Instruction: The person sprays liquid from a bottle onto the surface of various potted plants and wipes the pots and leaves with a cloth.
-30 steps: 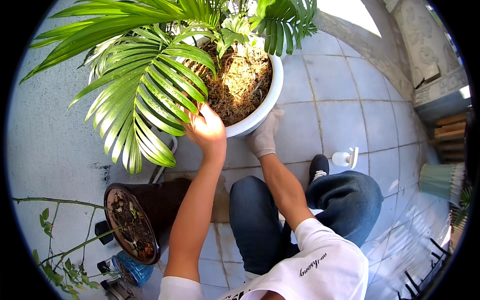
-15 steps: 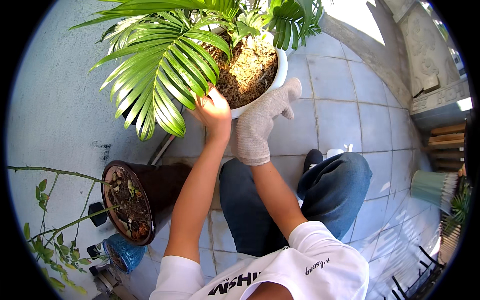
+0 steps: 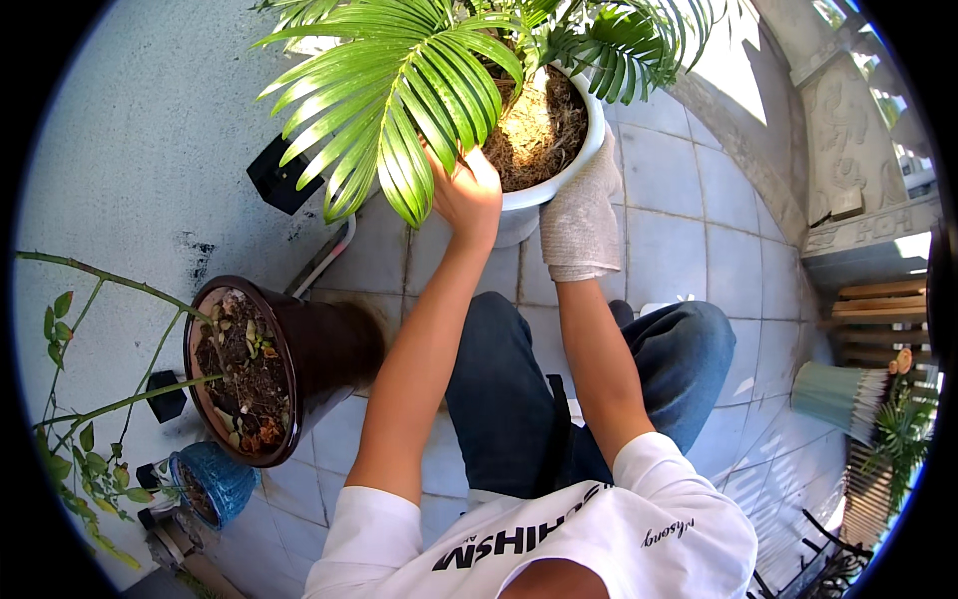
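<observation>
A white round pot (image 3: pixel 540 195) holds a palm plant whose broad green frond (image 3: pixel 384 95) spreads over its left side. Dry brown fibre (image 3: pixel 559 140) covers the soil, part of it sunlit. My bare left hand (image 3: pixel 469 197) is at the pot's near left rim, under the frond's edge; the leaflets hide most of its fingers. A beige knitted mitt (image 3: pixel 584 222) covers my right hand, which lies stretched along the pot's outer right wall, just below the rim. The fingers inside the mitt do not show.
A dark brown pot (image 3: pixel 324 349) with a thin branching plant stands at left, near a small blue pot (image 3: pixel 222 484). A black box (image 3: pixel 282 175) sits by the wall. Wooden slats (image 3: pixel 878 304) and a pale green pot (image 3: pixel 838 397) are at right. Grey tiles (image 3: pixel 669 250) cover the floor.
The potted palm and my left hand have shifted right in view, uncovering the black box. My mitted right hand has swung from the pot's front to lie along its right side.
</observation>
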